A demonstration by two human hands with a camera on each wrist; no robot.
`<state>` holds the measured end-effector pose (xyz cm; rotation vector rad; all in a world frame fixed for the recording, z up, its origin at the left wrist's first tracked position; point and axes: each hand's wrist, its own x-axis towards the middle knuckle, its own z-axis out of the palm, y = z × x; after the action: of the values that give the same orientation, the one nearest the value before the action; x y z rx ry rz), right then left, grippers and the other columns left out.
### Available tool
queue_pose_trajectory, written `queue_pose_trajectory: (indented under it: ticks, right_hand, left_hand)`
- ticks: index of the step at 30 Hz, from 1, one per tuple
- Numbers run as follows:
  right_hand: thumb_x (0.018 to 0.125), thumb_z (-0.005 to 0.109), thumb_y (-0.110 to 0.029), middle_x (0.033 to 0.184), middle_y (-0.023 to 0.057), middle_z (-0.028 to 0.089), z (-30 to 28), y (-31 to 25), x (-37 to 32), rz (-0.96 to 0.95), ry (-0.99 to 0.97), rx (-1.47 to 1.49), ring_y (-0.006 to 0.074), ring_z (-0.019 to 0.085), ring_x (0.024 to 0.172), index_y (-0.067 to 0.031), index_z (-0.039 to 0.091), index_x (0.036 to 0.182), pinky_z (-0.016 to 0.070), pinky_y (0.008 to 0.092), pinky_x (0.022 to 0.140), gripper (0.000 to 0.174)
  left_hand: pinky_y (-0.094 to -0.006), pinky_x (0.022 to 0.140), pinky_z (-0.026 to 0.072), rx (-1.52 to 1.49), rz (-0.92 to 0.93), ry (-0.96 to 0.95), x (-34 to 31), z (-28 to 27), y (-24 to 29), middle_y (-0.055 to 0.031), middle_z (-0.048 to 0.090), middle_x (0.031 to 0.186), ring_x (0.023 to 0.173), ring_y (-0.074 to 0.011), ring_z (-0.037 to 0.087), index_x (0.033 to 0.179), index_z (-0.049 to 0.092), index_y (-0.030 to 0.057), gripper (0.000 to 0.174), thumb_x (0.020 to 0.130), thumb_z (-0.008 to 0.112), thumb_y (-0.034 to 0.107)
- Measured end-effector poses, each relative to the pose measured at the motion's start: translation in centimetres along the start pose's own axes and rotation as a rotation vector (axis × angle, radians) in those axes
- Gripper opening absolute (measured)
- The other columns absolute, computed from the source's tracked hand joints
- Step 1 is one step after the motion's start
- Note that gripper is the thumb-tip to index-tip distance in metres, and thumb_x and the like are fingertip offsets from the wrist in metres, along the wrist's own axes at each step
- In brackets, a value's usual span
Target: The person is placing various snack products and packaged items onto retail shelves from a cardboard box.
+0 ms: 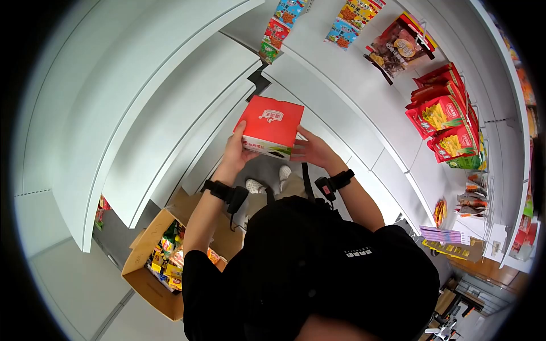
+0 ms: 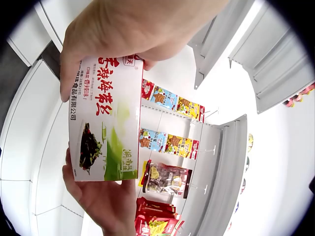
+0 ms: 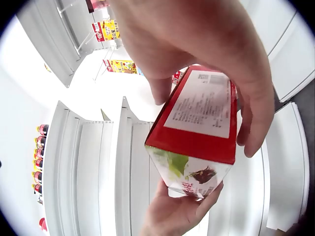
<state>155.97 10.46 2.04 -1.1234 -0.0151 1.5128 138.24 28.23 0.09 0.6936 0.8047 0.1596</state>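
Held in front of the body is a red cardboard snack box [image 1: 277,116], with white lettering on its red top and a white-and-green printed side [image 2: 106,123]. My left hand [image 1: 234,152] grips its left end, the thumb lying along the edge. At the opposite end my right hand [image 1: 315,150] holds the box, with thumb and fingers spread to either side of it. In the right wrist view a white label panel [image 3: 202,103] shows on the red end between the right thumb and fingers. The left hand [image 3: 179,211] shows beneath the box there.
White shelves [image 1: 170,108] curve around on the left and ahead. Hanging snack packets [image 1: 443,122] and a pouch [image 1: 402,48] line the right rack. An open carton [image 1: 136,273] with assorted packets stands on the floor at lower left, near the shoes [image 1: 256,186].
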Motion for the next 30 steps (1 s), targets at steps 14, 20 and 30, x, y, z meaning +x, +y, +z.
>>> queue_pose_trajectory:
  ticks: [14,20,30]
  right_hand:
    - [0.083,0.067,-0.04,0.136,0.0162,0.035,-6.2,2.8,-0.1,0.207,-0.078,0.186,0.0395,0.039,0.124,-0.0141,0.03,0.141,0.0394,0.0563,0.099,0.074]
    - [0.081,0.068,-0.039,0.117,0.0089,0.046,-15.5,3.9,6.8,0.132,0.106,0.198,0.0308,0.049,0.106,-0.0123,0.046,0.123,0.0422,0.0527,0.093,0.054]
    - [0.075,0.071,-0.047,0.123,0.0092,0.038,-27.9,-2.0,19.0,-0.196,0.269,0.131,0.034,0.044,0.111,-0.0158,0.033,0.135,0.0424,0.0569,0.091,0.078]
  left_hand:
    - [-0.0513,0.092,0.0445,0.11,-0.002,0.101,1.3,1.4,-5.8,-0.0162,0.049,0.129,0.115,-0.0345,0.051,0.136,0.036,0.0061,0.076,0.084,0.058,0.057]
    - [-0.054,0.095,0.0406,0.195,0.006,0.406,-3.5,3.0,-5.6,-0.0188,0.031,0.142,0.128,-0.0378,0.034,0.145,0.02,0.0052,0.089,0.082,0.063,0.051]
    - [-0.0316,0.084,0.0452,0.197,0.144,0.518,-9.6,4.4,-9.8,-0.0033,0.059,0.11,0.1,-0.0142,0.056,0.12,0.054,0.0038,0.045,0.09,0.06,0.037]
